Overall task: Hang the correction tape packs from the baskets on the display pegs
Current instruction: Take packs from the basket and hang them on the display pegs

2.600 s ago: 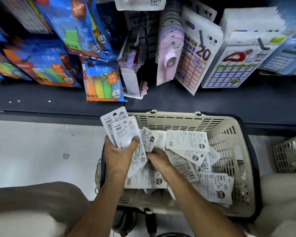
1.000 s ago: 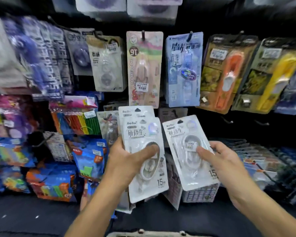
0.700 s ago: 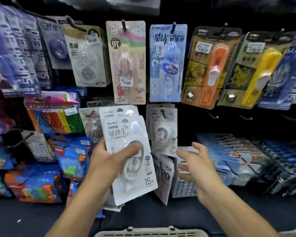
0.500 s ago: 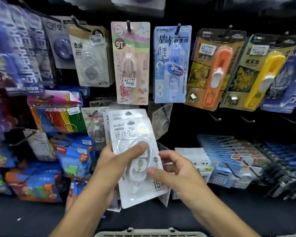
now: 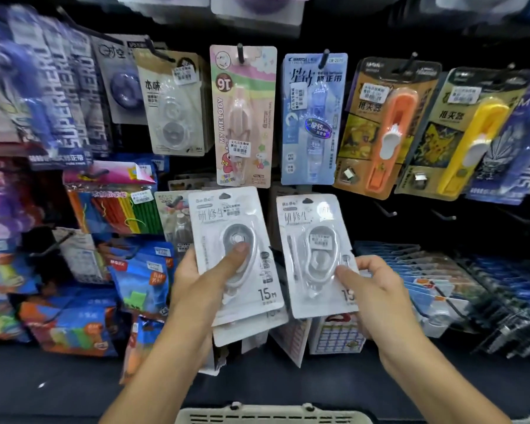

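before stocked pegs (image 5: 240, 53), left hand (image 5: 202, 280) grips stacked packs (image 5: 236, 255); right hand (image 5: 377, 292) pinches one pack (image 5: 315, 255).

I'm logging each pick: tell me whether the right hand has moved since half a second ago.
Yes. The right hand has drawn rightward off the left hand's stack, now pinching one white pack below the blue carded pack.

White correction tape packs (image 5: 239, 258), upright, before pegs (image 5: 386, 211)
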